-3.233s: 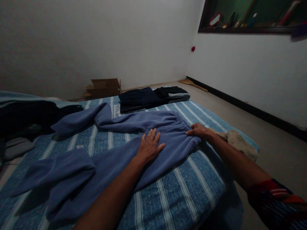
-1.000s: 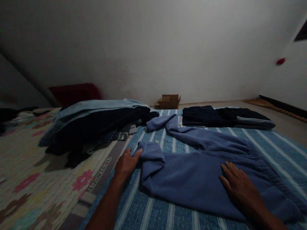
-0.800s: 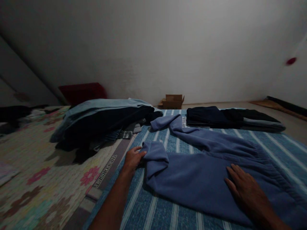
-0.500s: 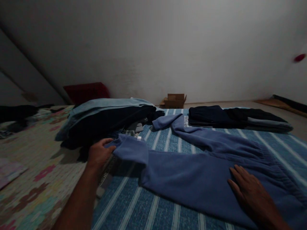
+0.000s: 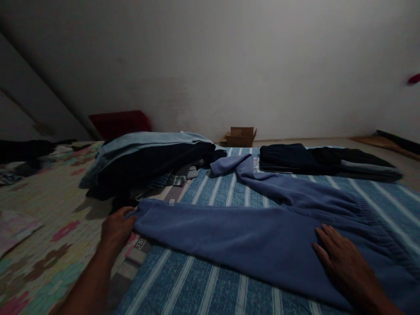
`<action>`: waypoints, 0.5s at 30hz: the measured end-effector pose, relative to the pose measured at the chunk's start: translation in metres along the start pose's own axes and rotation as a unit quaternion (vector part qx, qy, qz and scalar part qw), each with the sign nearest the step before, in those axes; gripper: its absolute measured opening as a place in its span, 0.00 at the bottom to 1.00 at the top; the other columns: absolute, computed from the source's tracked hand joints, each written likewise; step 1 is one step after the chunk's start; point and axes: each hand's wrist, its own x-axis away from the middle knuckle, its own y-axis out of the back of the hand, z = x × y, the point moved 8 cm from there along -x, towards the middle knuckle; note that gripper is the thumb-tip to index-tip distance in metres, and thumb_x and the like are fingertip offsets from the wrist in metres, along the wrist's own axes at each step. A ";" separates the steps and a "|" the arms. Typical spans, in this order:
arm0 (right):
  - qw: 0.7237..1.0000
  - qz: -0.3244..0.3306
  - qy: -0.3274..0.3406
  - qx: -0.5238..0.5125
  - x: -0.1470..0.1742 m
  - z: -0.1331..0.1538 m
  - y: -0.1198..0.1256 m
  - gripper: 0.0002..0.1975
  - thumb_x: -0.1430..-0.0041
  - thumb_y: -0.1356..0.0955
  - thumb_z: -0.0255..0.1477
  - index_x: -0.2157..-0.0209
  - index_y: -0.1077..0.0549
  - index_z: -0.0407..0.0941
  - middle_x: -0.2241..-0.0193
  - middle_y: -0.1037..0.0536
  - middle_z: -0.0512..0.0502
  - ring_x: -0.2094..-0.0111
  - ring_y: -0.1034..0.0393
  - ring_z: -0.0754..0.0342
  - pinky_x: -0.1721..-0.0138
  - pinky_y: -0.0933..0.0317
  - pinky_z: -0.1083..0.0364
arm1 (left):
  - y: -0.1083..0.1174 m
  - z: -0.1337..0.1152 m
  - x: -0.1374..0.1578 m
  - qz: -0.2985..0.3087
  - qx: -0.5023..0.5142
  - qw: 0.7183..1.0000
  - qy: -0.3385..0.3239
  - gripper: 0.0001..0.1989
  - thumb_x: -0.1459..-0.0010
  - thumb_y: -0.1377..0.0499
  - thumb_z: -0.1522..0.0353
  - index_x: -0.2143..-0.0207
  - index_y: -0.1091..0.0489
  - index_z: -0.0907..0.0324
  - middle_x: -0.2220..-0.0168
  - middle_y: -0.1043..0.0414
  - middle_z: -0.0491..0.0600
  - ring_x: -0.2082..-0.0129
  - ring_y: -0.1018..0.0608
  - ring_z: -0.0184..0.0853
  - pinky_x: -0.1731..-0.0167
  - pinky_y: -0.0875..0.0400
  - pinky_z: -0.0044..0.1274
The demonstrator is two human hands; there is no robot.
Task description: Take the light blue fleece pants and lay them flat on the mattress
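From my remote seat, the near leg of the blue sweatpants now lies drawn out straight across the striped blanket — a second ago its cuff was doubled back. My left hand pinches that cuff at the blanket's left edge, fingers closed on the fleece. Behind it sits a pile of dark clothes. My right hand lies spread, palm down, pressing the fabric near the waistband — anchoring it.

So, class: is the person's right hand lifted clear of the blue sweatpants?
No, the right hand lies flat, palm down, on the blue sweatpants near the waistband, while the left hand holds the leg's cuff.
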 end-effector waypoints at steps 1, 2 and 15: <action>1.000 0.000 -0.001 0.001 0.000 0.001 0.000 0.26 0.38 0.46 0.41 0.49 0.34 0.40 0.46 0.34 0.35 0.44 0.42 0.42 0.48 0.43 0.42 | 0.000 -0.001 0.000 -0.003 -0.006 1.000 -0.001 0.11 0.48 0.48 0.66 0.61 0.33 0.53 0.69 0.27 0.38 0.62 0.27 0.34 0.62 0.34 0.22; 1.000 0.000 -0.002 0.001 -0.001 0.001 0.001 0.26 0.38 0.46 0.41 0.49 0.34 0.40 0.46 0.34 0.35 0.44 0.42 0.42 0.48 0.43 0.42 | 0.001 -0.002 0.000 -0.006 -0.010 1.000 -0.002 0.13 0.48 0.49 0.66 0.59 0.33 0.54 0.68 0.27 0.39 0.61 0.27 0.35 0.60 0.34 0.23; 1.000 0.011 -0.018 -0.020 -0.011 0.008 0.018 0.24 0.37 0.44 0.39 0.47 0.35 0.40 0.45 0.35 0.35 0.44 0.42 0.42 0.47 0.44 0.41 | 0.005 -0.108 0.060 -0.093 -0.069 0.952 -0.282 0.23 0.42 0.59 0.63 0.57 0.34 0.71 0.51 0.34 0.63 0.47 0.34 0.48 0.48 0.40 0.40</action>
